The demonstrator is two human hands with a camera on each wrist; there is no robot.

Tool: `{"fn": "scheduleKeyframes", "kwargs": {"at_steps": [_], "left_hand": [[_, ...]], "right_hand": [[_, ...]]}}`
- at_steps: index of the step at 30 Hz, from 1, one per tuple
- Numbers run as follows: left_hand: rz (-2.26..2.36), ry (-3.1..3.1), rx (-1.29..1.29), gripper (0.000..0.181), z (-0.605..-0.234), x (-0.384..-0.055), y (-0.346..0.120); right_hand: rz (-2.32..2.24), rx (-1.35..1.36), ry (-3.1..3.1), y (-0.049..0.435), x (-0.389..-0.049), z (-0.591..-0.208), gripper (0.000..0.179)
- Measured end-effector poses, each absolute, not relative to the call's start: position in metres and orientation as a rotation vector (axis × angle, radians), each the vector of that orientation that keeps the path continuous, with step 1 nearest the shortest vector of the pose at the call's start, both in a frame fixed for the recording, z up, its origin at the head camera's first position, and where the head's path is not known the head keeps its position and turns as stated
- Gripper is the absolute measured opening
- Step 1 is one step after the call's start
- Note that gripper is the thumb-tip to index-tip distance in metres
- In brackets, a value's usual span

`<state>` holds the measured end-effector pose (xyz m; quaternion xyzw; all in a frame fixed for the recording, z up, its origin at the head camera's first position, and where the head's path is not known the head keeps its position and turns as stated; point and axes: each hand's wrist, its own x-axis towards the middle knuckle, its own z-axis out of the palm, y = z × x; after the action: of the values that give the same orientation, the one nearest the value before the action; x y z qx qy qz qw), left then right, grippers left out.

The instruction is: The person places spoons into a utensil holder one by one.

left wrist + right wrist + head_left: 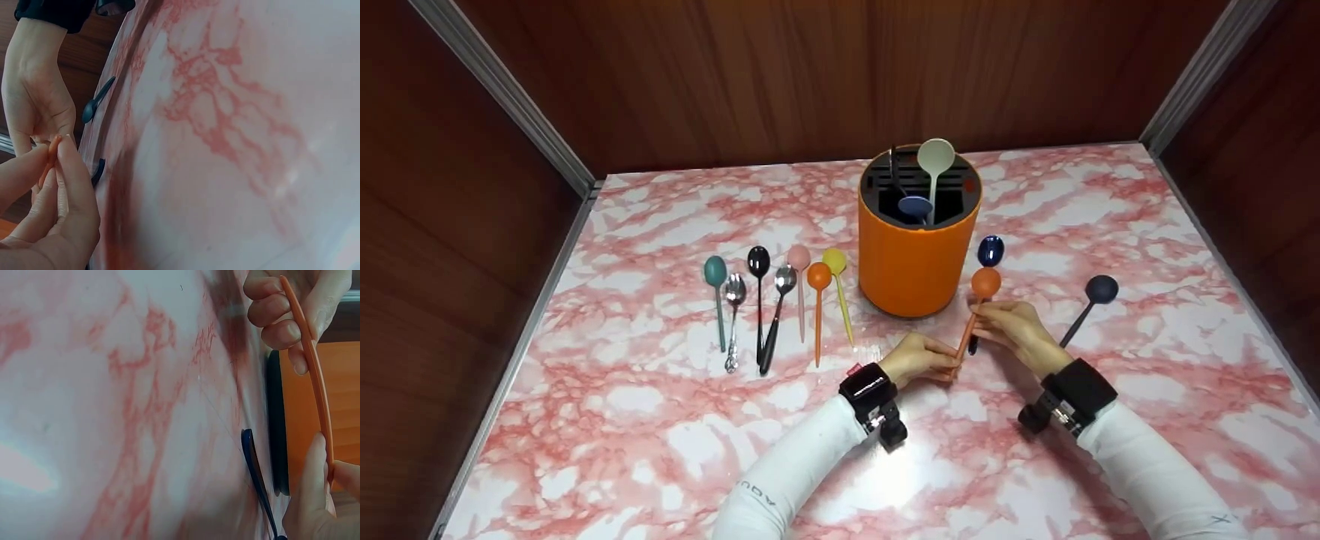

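Note:
Both hands hold one orange spoon [985,283] above the table, its round bowl pointing away from the person. My left hand [915,358] pinches the tail of the handle; in the left wrist view the handle tip [54,147] shows between thumb and fingers. Farther up, close under the bowl, my right hand [1020,330] pinches the same handle [318,382]. A glossy dark blue spoon [991,250] lies just behind the held spoon, its handle partly hidden by the right hand. Left of the hands stands an orange cylindrical utensil holder [915,270] with a black slotted top.
A pale spoon [936,157], a blue spoon [915,206] and a dark utensil stand in the holder. Several spoons lie in a row at left, from a teal one [715,270] to a yellow one [835,260]. A dark grey spoon [1101,289] lies at right.

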<state>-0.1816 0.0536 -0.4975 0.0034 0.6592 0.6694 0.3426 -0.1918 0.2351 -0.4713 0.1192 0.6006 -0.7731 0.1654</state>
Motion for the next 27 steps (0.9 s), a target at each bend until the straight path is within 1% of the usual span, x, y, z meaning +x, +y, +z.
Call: {"fn": "scheduleKeyframes", "kwargs": {"at_steps": [4, 9, 12, 15, 17, 20, 24, 27], "left_hand": [[1.739, 1.709, 0.001, 0.025, -0.495, -0.181, 0.052], [1.733, 1.715, 0.002, 0.025, -0.490, -0.181, 0.050], [1.732, 1.729, -0.003, 0.025, -0.487, -0.182, 0.049], [1.729, 1.744, -0.007, 0.026, -0.484, -0.182, 0.049], [1.720, 1.755, 0.001, 0.026, -0.482, -0.183, 0.048], [1.719, 1.763, 0.026, 0.026, -0.479, -0.183, 0.047], [1.708, 1.775, 0.042, 0.026, -0.473, -0.184, 0.045], [1.698, 1.779, 0.030, 0.027, -0.469, -0.184, 0.045]], "right_hand": [[-2.191, 0.330, 1.715, 0.234, -0.192, -0.469, 0.010], [-2.167, 0.334, 1.721, 0.233, -0.192, -0.465, 0.015], [-2.168, 0.352, 1.709, 0.232, -0.193, -0.462, 0.011], [-2.166, 0.358, 1.712, 0.232, -0.194, -0.458, 0.011], [-2.149, 0.366, 1.730, 0.231, -0.195, -0.456, 0.016], [-2.123, 0.365, 1.757, 0.230, -0.195, -0.453, 0.029], [-2.110, 0.355, 1.778, 0.229, -0.194, -0.447, 0.011], [-2.126, 0.345, 1.793, 0.229, -0.193, -0.444, 0.010]]}}
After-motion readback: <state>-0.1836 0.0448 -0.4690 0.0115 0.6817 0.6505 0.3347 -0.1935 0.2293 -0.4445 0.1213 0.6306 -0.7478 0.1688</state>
